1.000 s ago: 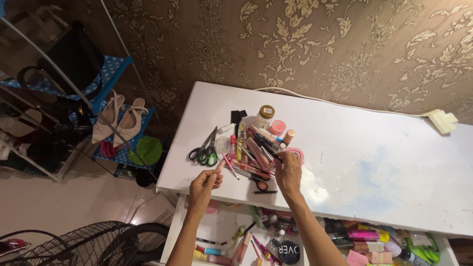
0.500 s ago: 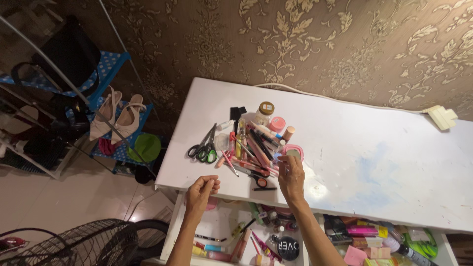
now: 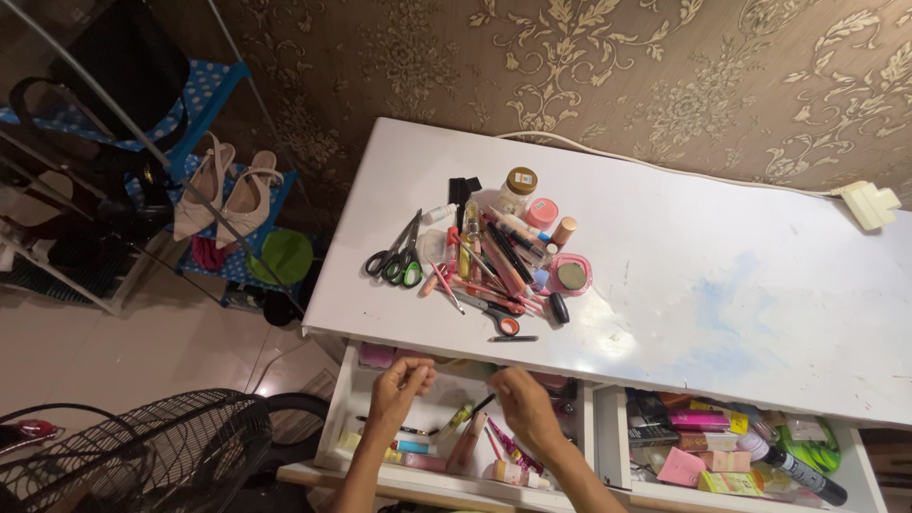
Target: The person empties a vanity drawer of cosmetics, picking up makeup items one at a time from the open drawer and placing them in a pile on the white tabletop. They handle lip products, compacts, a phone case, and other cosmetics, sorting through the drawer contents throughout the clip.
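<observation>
Both my hands are working inside the open left drawer under the white counter.

I am holding my left hand (image 3: 401,388) loosely curled over the open white left drawer (image 3: 366,404), fingers drawn together, though I cannot tell whether they are pinching anything; my right hand (image 3: 525,410) is hovering curled over the drawer's pink and red cosmetic tubes (image 3: 475,439), and I cannot tell its grip either. I judge I am sorting through the drawer, so the next move is calling for a clean pinch on one slim tube among many. Further out, on the white counter (image 3: 741,285), a heap of lipsticks, pencils and small jars (image 3: 503,256) is lying beside the green-handled scissors (image 3: 399,258).
</observation>
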A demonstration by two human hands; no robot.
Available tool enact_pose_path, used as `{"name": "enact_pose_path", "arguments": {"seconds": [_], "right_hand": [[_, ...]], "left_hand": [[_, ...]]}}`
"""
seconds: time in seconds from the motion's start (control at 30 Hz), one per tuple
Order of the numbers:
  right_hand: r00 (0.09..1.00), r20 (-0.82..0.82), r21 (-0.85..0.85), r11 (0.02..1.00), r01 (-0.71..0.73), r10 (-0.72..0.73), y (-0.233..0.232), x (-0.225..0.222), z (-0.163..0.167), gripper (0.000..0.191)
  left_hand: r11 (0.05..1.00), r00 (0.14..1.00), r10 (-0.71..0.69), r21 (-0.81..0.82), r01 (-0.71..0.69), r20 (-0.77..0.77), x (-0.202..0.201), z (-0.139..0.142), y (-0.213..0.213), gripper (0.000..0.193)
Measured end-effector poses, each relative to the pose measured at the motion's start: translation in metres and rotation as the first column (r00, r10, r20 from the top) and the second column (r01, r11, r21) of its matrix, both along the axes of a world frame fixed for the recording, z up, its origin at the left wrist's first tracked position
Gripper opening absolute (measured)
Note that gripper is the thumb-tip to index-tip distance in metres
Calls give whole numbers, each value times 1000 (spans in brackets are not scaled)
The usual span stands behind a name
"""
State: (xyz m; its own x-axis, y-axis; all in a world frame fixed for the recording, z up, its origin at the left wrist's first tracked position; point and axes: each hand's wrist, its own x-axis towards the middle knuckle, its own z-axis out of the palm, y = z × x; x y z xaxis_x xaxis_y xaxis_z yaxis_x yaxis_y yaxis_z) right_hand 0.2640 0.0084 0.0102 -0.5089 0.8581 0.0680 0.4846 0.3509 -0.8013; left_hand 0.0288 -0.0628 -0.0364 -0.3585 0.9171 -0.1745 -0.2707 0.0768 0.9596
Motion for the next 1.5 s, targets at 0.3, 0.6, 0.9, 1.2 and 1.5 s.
{"name": "enact_pose_path", "arguments": {"seconds": [0.3, 0.6, 0.9, 1.2, 1.5], "right_hand": [[891, 335, 118, 924, -363, 307, -12, -18, -28, 28], [843, 451, 109, 920, -377, 292, -13, -32, -21, 34], [828, 438, 230, 847, -479, 350, -11, -33, -23, 20], [925, 249, 217, 915, -341, 286, -10, -14, -8, 18], [987, -140, 431, 892, 135, -82, 44, -27, 54, 18]], "left_hand": [[988, 994, 3, -153, -20, -110, 7, 0, -21, 19], [978, 995, 61, -195, -77, -85, 5, -4, -22, 19], [968, 993, 57, -239, -81, -108, 5, 0, -23, 21], [984, 989, 102, -135, -116, -106, -1, -1, -23, 22], [987, 989, 145, 71, -144, -2, -13, 19, 13, 23]]}}
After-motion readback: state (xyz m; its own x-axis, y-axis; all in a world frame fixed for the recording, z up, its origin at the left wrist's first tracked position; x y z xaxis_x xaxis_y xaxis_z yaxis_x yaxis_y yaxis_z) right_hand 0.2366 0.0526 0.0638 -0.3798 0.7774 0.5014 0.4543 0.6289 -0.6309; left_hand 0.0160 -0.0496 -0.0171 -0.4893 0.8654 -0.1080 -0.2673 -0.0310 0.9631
